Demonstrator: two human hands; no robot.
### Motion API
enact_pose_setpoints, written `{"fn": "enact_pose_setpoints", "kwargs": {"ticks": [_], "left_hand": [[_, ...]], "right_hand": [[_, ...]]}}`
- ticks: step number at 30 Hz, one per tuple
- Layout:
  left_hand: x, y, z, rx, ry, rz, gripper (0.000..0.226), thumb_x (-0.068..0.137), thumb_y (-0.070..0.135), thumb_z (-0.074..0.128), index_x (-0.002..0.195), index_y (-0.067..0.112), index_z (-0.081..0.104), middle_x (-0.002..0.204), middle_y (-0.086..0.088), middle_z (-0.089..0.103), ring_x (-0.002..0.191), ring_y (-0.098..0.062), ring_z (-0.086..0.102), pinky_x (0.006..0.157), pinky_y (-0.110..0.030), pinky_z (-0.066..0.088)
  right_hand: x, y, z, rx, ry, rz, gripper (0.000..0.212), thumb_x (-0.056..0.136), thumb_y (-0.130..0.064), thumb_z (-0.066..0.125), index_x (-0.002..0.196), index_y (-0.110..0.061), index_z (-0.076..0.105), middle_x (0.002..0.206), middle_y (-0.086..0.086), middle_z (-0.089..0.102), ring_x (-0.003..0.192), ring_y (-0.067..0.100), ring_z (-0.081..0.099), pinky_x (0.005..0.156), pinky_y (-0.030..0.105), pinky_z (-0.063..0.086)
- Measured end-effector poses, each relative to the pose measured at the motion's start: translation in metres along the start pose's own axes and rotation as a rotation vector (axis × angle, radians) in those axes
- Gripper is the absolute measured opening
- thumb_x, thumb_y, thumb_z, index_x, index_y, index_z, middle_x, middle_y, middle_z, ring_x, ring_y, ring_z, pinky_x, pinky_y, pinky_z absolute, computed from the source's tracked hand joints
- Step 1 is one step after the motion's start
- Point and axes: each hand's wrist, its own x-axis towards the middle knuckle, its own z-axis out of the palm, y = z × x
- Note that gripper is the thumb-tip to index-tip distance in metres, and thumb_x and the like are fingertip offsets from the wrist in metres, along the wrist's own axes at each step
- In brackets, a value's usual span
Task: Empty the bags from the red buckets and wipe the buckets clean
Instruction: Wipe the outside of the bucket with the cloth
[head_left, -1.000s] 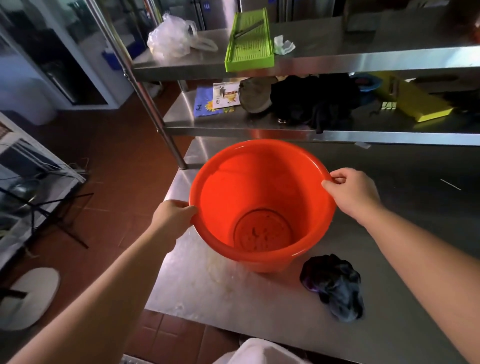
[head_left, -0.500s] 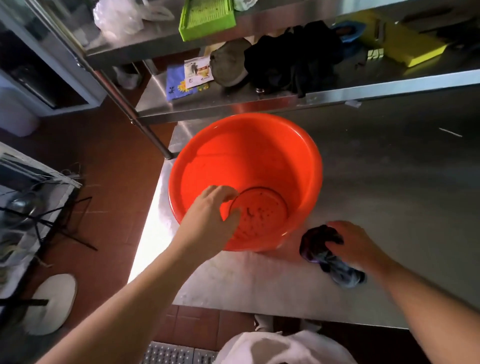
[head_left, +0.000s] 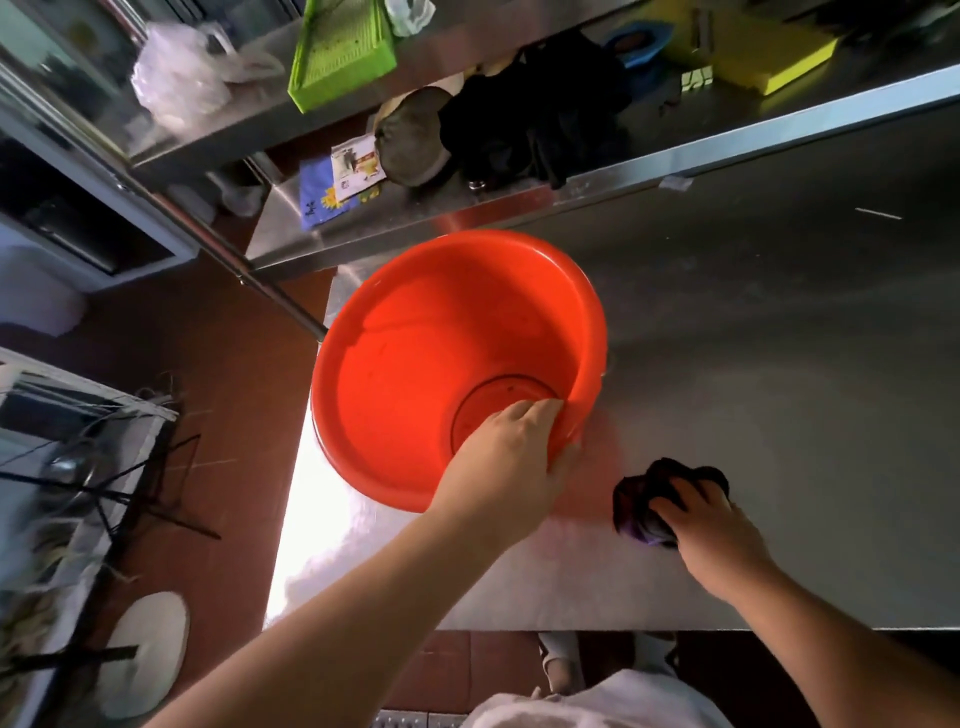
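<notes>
Fingers of the left hand (head_left: 511, 457) curl over the near rim of the red bucket (head_left: 415, 364), which stands empty on the steel table (head_left: 753, 338) near its left edge. Thin, light plastic, probably slick inside; the rim is the firm hold. To its right, the right hand (head_left: 711, 525) grips a soft, crumpled dark cloth (head_left: 641, 493).

Bare steel table (head_left: 753, 364) right of bucket (head_left: 415, 338); low shelf (head_left: 649, 166) behind.

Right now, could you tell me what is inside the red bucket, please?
No bag: the red bucket shows bare walls and a dirty base. The left hand grips its near rim and covers part of the base.
</notes>
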Motion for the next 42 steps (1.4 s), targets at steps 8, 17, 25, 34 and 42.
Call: {"fn": "enact_pose_setpoints", "kwargs": {"ticks": [8, 17, 25, 34, 42], "left_hand": [[0.018, -0.008, -0.02, 0.012, 0.062, -0.024, 0.022, 0.101, 0.033, 0.059, 0.113, 0.017, 0.067, 0.102, -0.006, 0.07, 0.097, -0.03, 0.062, 0.079, -0.041, 0.044], [0.045, -0.048, -0.092, -0.046, 0.15, -0.147, 0.01, 0.1, 0.038, 0.063, 0.1, 0.035, 0.072, 0.072, 0.007, 0.07, 0.065, -0.009, 0.063, 0.067, -0.036, 0.05], [0.057, -0.063, -0.106, -0.159, 0.184, -0.25, 0.012, 0.1, 0.041, 0.063, 0.098, 0.04, 0.074, 0.076, 0.012, 0.073, 0.072, -0.008, 0.068, 0.078, -0.038, 0.057], [0.051, -0.089, -0.115, -0.259, 0.203, -0.285, 0.017, 0.09, 0.056, 0.052, 0.083, 0.054, 0.068, 0.077, 0.026, 0.069, 0.07, 0.005, 0.062, 0.061, -0.026, 0.046], [0.048, -0.124, -0.117, -0.301, 0.242, -0.298, 0.048, 0.094, 0.065, 0.041, 0.087, 0.03, 0.072, 0.073, -0.002, 0.07, 0.054, -0.012, 0.06, 0.056, -0.033, 0.05]], "right_hand": [[0.003, 0.008, -0.069, 1.109, -0.074, 0.295, 0.013, 0.09, -0.016, 0.057, 0.103, -0.018, 0.057, 0.088, 0.011, 0.07, 0.081, 0.032, 0.067, 0.073, 0.045, 0.053], [-0.002, 0.011, -0.126, 1.852, 0.259, 0.448, 0.02, 0.089, -0.029, 0.064, 0.108, -0.025, 0.066, 0.098, 0.021, 0.073, 0.091, 0.038, 0.071, 0.084, 0.054, 0.056], [0.014, -0.029, -0.165, 1.688, 0.44, 0.524, 0.017, 0.086, -0.03, 0.056, 0.102, -0.029, 0.062, 0.079, 0.015, 0.073, 0.069, 0.031, 0.072, 0.057, 0.04, 0.055], [0.048, -0.079, -0.173, 1.545, 0.446, 0.49, 0.021, 0.079, -0.034, 0.054, 0.096, -0.043, 0.061, 0.078, -0.007, 0.073, 0.06, 0.017, 0.065, 0.059, 0.033, 0.05], [0.079, -0.132, -0.215, 1.335, 0.463, 0.459, 0.05, 0.088, -0.058, 0.026, 0.12, -0.039, 0.059, 0.114, 0.002, 0.068, 0.099, 0.032, 0.064, 0.091, 0.047, 0.051]]}}
